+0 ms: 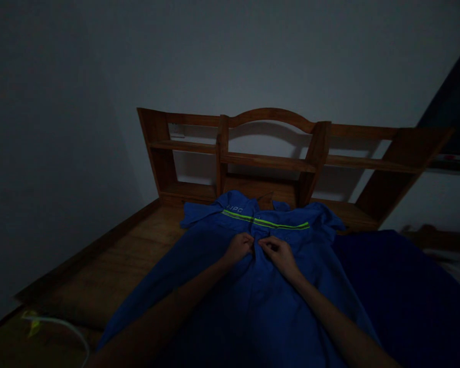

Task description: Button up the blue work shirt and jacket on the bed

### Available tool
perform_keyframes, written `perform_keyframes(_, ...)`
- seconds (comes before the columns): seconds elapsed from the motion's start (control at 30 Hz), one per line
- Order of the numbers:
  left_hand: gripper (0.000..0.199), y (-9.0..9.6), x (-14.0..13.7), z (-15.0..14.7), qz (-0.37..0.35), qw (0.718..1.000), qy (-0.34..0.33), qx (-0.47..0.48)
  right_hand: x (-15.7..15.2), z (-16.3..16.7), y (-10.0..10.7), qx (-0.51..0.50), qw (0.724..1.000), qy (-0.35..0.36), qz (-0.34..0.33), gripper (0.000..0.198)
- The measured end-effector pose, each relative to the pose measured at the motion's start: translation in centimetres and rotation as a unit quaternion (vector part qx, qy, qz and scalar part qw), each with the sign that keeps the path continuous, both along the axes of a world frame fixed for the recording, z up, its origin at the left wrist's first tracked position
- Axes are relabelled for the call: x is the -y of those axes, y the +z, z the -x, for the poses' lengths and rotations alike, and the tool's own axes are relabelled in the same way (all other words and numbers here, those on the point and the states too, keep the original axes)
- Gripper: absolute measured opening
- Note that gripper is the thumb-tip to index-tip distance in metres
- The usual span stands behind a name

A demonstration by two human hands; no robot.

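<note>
A blue short-sleeved work shirt (291, 301) lies spread out on a wooden surface, its collar toward the shelf at the back. Across its chest runs a bright yellow-green stripe (279, 225), with pale letters above it on the left. My left hand (239, 248) pinches the left side of the front opening, just below the stripe. Opposite it, my right hand (279, 254) grips the other front edge between thumb and fingers. A small gap separates the two hands. The dim light hides any button at the fingertips.
A wooden shelf headboard (268, 162) stands against the grey wall (99, 76). The wooden surface (130, 260) shows at the left. Dark blue cloth (410, 291) lies at the right. A pale cable (67, 323) with a yellow piece curves at the lower left.
</note>
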State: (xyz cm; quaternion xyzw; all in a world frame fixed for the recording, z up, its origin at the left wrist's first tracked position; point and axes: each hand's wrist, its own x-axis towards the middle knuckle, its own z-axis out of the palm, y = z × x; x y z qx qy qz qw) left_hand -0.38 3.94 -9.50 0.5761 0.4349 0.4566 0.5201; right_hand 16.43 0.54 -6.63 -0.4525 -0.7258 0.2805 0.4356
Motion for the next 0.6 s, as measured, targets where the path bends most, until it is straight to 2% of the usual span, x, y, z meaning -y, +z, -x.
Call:
perform_keyframes(0.3, 0.018, 0.3, 0.1, 0.3, -0.003, 1.000, -0.002, 0.002, 0.4, 0.1, 0.4, 0.019, 1.000, -0.016, -0.018, 0.026)
perform_keyframes(0.43, 0.023, 0.7, 0.5, 0.2, -0.004, 1.000, -0.014, 0.006, -0.3, -0.1, -0.3, -0.001, 0.999, -0.011, 0.033, 0.028)
perform_keyframes(0.6, 0.024, 1.4, 1.1, 0.2, 0.001, 1.000, -0.025, 0.005, -1.3, -0.6, -0.9, -0.036, 0.995, 0.029, 0.085, 0.029)
